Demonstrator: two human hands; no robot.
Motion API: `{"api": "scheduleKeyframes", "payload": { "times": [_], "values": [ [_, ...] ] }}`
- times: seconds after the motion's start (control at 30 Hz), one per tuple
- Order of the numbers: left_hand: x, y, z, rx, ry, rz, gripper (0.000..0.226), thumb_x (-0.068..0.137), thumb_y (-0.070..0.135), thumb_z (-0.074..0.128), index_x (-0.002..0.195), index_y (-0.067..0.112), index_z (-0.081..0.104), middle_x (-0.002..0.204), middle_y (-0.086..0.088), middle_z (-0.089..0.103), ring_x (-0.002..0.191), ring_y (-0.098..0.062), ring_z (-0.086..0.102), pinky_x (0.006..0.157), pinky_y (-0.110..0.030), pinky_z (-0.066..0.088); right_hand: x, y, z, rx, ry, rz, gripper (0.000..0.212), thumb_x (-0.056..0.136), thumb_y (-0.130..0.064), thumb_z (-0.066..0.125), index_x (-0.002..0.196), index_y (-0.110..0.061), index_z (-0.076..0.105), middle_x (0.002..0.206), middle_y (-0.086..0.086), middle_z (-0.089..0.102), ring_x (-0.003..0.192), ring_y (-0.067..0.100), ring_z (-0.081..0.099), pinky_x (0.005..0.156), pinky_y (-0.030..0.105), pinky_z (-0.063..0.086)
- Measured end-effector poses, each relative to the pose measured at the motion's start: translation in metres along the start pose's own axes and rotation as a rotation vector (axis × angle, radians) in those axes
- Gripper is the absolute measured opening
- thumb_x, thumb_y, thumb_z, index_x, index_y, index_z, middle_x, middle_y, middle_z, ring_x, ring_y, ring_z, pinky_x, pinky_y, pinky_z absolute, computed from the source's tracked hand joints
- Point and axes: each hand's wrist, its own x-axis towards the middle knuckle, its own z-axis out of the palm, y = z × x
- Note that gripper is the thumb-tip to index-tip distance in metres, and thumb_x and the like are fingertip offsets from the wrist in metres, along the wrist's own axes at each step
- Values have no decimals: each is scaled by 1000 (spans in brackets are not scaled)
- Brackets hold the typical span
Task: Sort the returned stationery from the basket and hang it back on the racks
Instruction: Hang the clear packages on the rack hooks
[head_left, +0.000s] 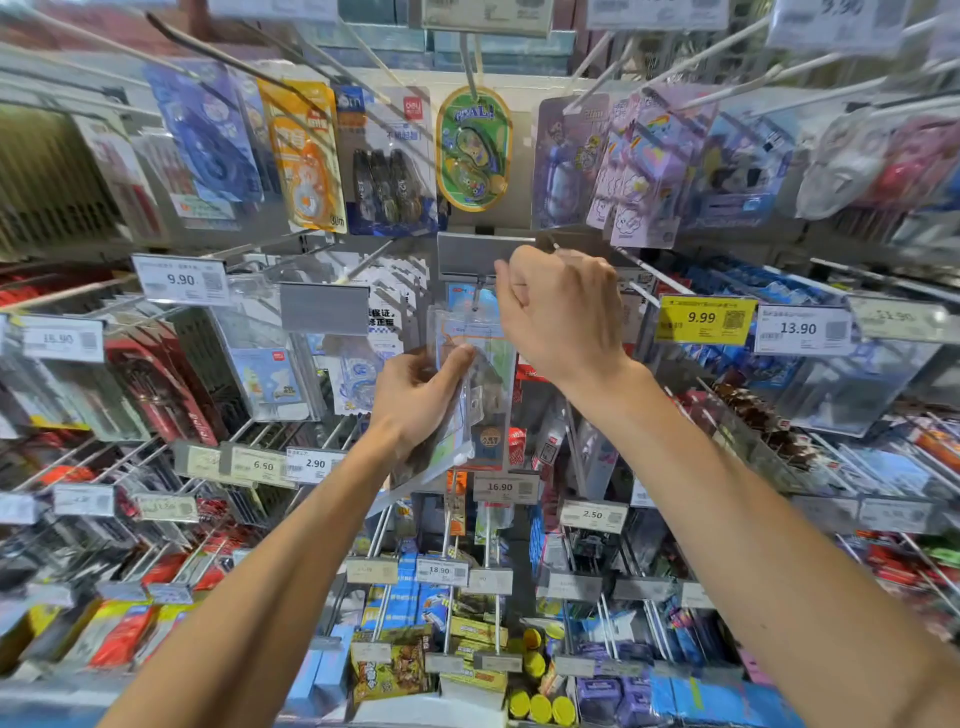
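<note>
Clear stationery packet (470, 332) held under a grey label flap (478, 254)
Left grip (415, 400) pinches the packet at mid-rack; right grip (561, 312) curls against the flap, whether pinching it I cannot tell.

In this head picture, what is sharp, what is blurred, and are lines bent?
Head view: the left hand, right hand and clear packet are fairly sharp, and the yellow price tag reads clearly; the top price tags are smeared; the wide lens fans the hooks outward.
</note>
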Motion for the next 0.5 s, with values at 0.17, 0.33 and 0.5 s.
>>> {"api": "scheduleKeyframes", "payload": {
  "times": [0.17, 0.33, 0.5],
  "values": [
    [2, -2, 0, 1, 14, 26, 55, 96, 51, 67, 73, 2, 59, 45, 11, 39, 41, -8, 31, 44, -22, 24, -9, 5, 2, -24, -135, -198, 16, 91, -27, 67, 81, -14, 66, 68, -1, 66, 66, 28, 65, 67, 38, 46],
    [3, -2, 3, -8, 34, 50, 60, 95, 49, 68, 82, -10, 63, 44, 12, 42, 40, -5, 32, 41, -19, 23, -17, 10, 10, -198, -152, -216, 13, 87, -24, 71, 85, -14, 77, 83, 3, 62, 79, 31, 62, 68, 37, 40],
    [7, -4, 3, -43, 19, 60, 61, 94, 51, 69, 80, -8, 62, 45, 10, 45, 39, -6, 34, 40, -19, 24, -13, 3, 13, -263, -110, -139, 9, 83, -22, 75, 82, -13, 74, 83, 5, 55, 80, 32, 58, 65, 39, 39]
  ]
}}
